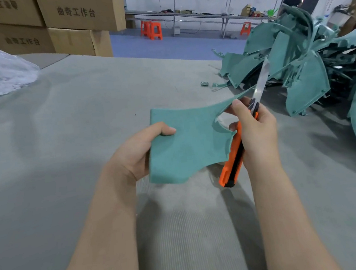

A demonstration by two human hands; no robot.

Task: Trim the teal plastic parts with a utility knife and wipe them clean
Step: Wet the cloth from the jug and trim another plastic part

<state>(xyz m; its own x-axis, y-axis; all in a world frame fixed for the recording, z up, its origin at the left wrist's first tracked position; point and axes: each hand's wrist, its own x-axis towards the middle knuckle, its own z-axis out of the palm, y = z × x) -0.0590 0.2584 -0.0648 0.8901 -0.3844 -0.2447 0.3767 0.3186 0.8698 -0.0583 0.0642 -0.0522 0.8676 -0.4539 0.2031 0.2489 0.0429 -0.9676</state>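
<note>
The left hand [139, 151] grips a teal plastic part [186, 142] by its left edge, thumb on top, holding it above the grey table [63, 128]. The right hand [257, 131] is curled round an orange knife [237, 151], its blade [261, 81] raised against the part's thin tip. More teal parts [296, 66] are heaped at the right.

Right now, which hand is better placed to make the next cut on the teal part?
Right. The right hand grips the knife, its blade out against the far tip of the part. The left hand only holds the part's left edge, steadying it.
</note>
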